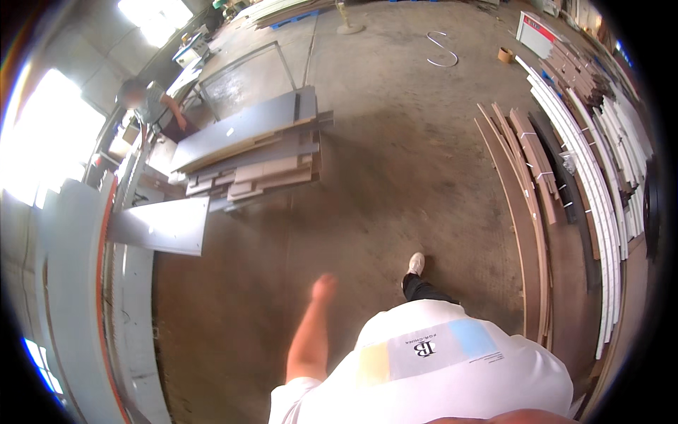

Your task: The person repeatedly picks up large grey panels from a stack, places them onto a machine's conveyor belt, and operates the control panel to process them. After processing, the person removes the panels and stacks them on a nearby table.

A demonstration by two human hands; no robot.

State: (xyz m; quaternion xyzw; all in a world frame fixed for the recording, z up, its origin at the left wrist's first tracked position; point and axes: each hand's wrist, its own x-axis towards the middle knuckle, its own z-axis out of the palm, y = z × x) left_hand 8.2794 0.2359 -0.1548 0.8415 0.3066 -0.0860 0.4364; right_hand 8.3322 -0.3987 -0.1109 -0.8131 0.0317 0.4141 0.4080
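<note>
My left hand [324,287] swings in front of me over the concrete floor, blurred, with nothing in it; its fingers look curled but I cannot make them out. My right hand is out of sight. My white shirt fills the lower frame and one foot in a white shoe [416,264] steps forward. A grey panel [162,226] juts out from a machine table at the left, about an arm's length from my left hand.
A stack of grey and brown boards [254,152] lies ahead left. Another person [152,106] stands behind it by a bench. Long brown strips [530,184] and white strips [597,191] lie along the right. A tape roll [505,54] sits far ahead.
</note>
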